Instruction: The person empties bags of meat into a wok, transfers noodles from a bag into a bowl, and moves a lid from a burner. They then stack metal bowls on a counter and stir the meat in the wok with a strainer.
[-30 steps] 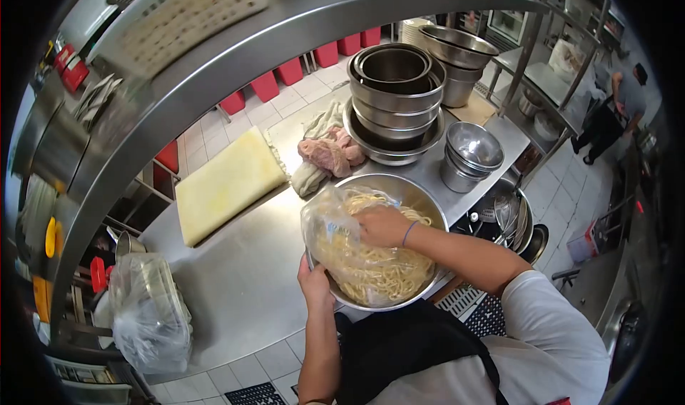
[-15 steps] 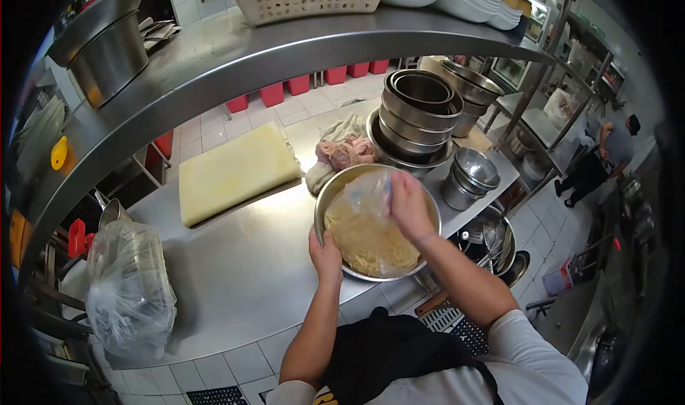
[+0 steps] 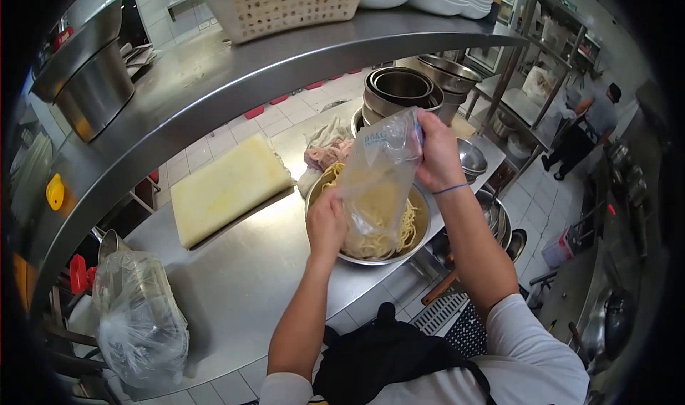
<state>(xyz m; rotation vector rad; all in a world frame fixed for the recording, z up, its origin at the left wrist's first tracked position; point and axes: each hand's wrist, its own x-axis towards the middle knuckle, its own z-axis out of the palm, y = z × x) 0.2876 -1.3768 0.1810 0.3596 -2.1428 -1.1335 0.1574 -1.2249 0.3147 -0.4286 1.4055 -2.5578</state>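
My right hand (image 3: 437,153) pinches the top corner of a clear plastic bag (image 3: 374,173) and holds it up above a large steel bowl (image 3: 421,229). My left hand (image 3: 327,222) grips the bag's lower left edge, over the bowl's near rim. Yellow noodles (image 3: 407,223) lie in a heap in the bowl beneath the bag's open mouth. The bag hangs nearly upright and looks almost empty, with printed blue text near its top.
A yellow cutting board (image 3: 225,187) lies left of the bowl, crumpled cloths (image 3: 325,148) behind it. Stacked steel bowls (image 3: 399,91) stand at the back, small ones (image 3: 471,159) to the right. A tied plastic bag (image 3: 139,319) sits front left. A shelf (image 3: 235,70) overhangs. A person (image 3: 581,130) works far right.
My right hand has lifted the bag from inside the bowl up above it, and the noodles have slid out into the bowl. My left hand moved from the rim onto the bag.
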